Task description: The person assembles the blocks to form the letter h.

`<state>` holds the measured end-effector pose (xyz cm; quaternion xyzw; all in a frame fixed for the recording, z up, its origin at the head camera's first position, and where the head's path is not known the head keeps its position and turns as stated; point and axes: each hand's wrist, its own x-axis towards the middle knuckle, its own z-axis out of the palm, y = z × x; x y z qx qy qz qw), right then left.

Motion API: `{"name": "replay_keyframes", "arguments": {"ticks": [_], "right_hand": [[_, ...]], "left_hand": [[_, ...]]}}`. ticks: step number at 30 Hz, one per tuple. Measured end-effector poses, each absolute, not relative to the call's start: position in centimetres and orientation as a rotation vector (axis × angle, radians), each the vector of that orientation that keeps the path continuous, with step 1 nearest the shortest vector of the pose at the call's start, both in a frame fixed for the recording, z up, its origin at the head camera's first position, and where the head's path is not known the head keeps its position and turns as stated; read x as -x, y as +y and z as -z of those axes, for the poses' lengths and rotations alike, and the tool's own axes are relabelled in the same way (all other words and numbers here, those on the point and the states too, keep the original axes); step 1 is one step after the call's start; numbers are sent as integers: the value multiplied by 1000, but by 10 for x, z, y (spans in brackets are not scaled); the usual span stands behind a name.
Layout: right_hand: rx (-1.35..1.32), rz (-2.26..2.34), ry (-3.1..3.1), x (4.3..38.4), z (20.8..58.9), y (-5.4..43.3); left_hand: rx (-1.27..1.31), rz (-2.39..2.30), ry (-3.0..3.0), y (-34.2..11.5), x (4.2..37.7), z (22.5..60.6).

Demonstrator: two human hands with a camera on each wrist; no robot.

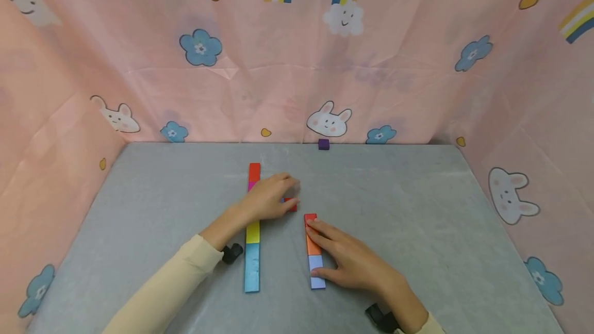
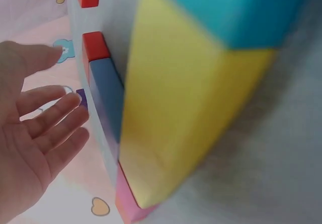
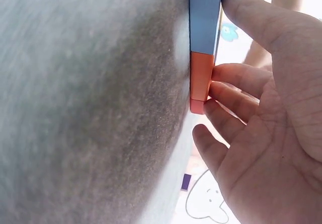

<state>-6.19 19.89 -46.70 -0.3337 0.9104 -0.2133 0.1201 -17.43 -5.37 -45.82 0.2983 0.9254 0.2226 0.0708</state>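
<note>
A long straight row of blocks runs away from me, its visible parts a red block (image 1: 254,171), a magenta block (image 1: 251,185), a yellow block (image 1: 252,232) and a blue block (image 1: 252,267). My left hand (image 1: 269,197) spreads over its middle and hides part of it. From under that hand shows a small red block (image 1: 291,204), joined to a grey-blue block (image 2: 106,83) in the left wrist view. My right hand (image 1: 355,256) touches a shorter row of red (image 1: 310,217), orange (image 1: 313,245) and lavender (image 1: 316,278) blocks, its fingers fairly straight and the thumb at the lavender one.
A small purple block (image 1: 324,144) sits at the far edge of the grey table (image 1: 417,210). Behind and on both sides hangs a pink patterned cloth (image 1: 260,86). Black wrist devices sit beneath both wrists.
</note>
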Motion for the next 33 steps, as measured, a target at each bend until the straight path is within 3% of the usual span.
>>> {"name": "replay_keyframes", "arguments": {"ticks": [17,33], "right_hand": [[960,644,2630,59,467,197],[984,629,2653,60,469,201]], "left_hand": [[-865,-664,2820,-13,240,456],[-914,-477,2840,28,276,462]]}}
